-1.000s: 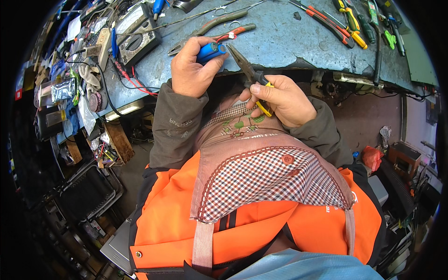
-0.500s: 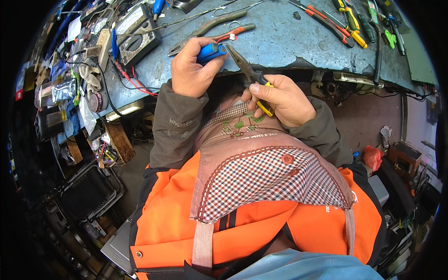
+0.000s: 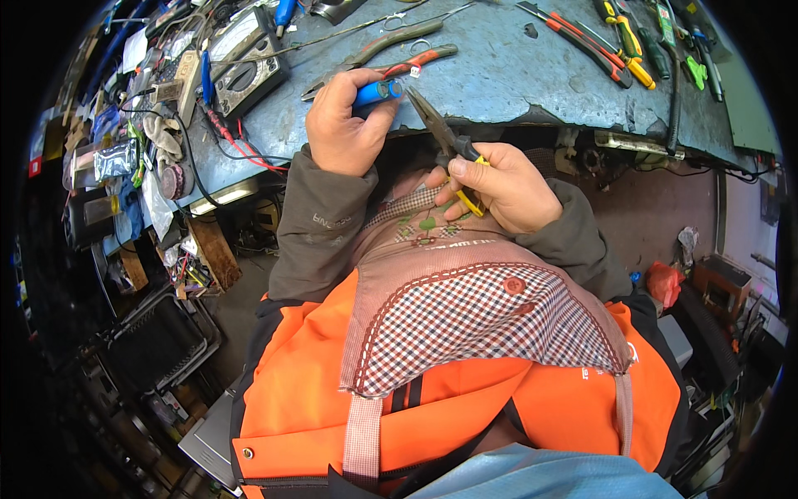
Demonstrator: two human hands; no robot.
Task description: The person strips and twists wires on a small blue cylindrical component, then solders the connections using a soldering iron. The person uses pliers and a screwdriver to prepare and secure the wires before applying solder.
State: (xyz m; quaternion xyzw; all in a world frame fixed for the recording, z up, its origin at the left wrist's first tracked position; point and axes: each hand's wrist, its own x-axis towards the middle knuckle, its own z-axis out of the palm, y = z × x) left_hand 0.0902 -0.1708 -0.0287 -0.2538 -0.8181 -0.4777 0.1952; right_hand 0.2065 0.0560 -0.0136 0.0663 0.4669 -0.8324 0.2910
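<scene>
My left hand (image 3: 345, 125) is closed round a blue battery pack (image 3: 376, 93), which looks like joined cylindrical cells and sticks out between thumb and index finger, its end facing right. My right hand (image 3: 507, 185) grips needle-nose pliers (image 3: 434, 118) with yellow-and-black handles. Their jaws point up and left, the tips close beside the pack's end with a narrow gap showing. Both hands are raised at the bench's front edge, above my lap. Just behind the left hand, larger pliers with red-and-dark handles (image 3: 416, 62) lie on the bench.
An analog multimeter (image 3: 249, 71) with red and black leads lies at the left of the blue bench (image 3: 499, 71), beside piled clutter. At the back right are red-handled pliers (image 3: 586, 50), screwdrivers (image 3: 629, 41) and a green clip (image 3: 695, 71). A wooden box stands low right.
The blue battery pack has turned in my left hand, so one cylinder now shows side-on. The pliers have shifted slightly right and down with my right hand.
</scene>
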